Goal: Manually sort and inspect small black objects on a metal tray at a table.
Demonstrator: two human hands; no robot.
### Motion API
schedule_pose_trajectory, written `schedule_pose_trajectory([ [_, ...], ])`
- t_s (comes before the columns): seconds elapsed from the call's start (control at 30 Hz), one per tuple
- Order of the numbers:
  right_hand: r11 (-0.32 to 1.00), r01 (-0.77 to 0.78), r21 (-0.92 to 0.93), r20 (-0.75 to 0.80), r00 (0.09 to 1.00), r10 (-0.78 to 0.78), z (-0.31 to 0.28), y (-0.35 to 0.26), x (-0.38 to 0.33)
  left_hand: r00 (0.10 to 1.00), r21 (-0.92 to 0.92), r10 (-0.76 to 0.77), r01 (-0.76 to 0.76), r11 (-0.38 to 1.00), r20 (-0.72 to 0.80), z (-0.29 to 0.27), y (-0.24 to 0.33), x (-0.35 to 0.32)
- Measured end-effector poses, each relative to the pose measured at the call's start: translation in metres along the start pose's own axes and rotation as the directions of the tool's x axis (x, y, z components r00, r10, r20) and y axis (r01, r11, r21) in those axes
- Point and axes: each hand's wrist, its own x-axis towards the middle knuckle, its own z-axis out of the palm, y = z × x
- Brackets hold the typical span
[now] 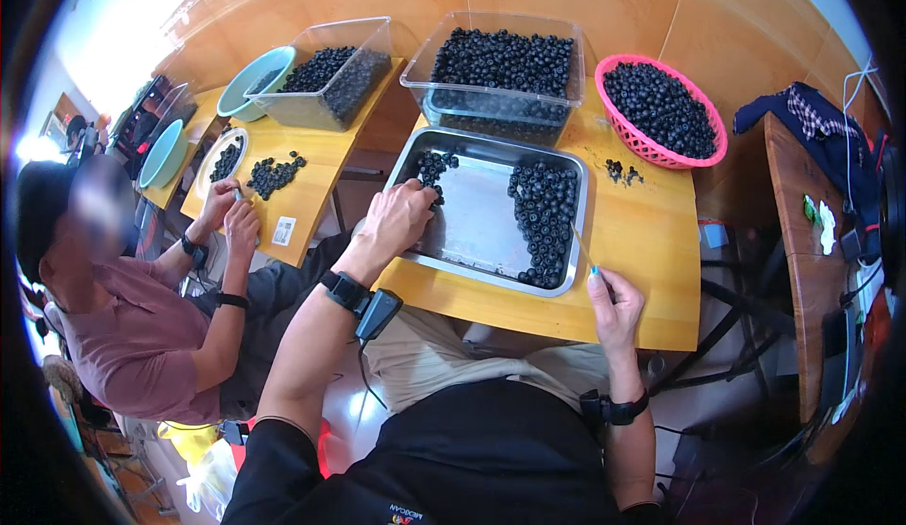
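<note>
A shallow metal tray on the table in front of me bears two groups of small black round pieces. The larger group runs along its right side; a smaller one sits at the upper left. My left hand reaches over the tray's left rim, its bent fingers closed at the smaller group; what they hold is hidden. Off the tray's lower right corner, my right hand is closed around a thin stick-like tool, whose slim shaft points up toward the larger group.
Behind the tray stands a clear plastic bin of black pieces, with a pink basket of them to its right. Dark scraps lie nearby. At left, a co-worker sits by another table with a similar bin.
</note>
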Motion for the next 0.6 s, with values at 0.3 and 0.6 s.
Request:
schedule_pose_trajectory([
  [0.3, 1.000, 0.000, -0.023, -0.044, 0.999, -0.001, 0.002, 0.001, -0.002, 0.989, 0.090, 0.145, -0.147, 0.985, 0.026, 0.006, -0.004, 0.009],
  [0.6, 0.996, -0.015, -0.084, -0.040, 0.999, 0.012, 0.003, -0.001, -0.002, 0.981, 0.095, 0.191, -0.188, 0.977, -0.021, 0.003, 0.000, 0.006],
])
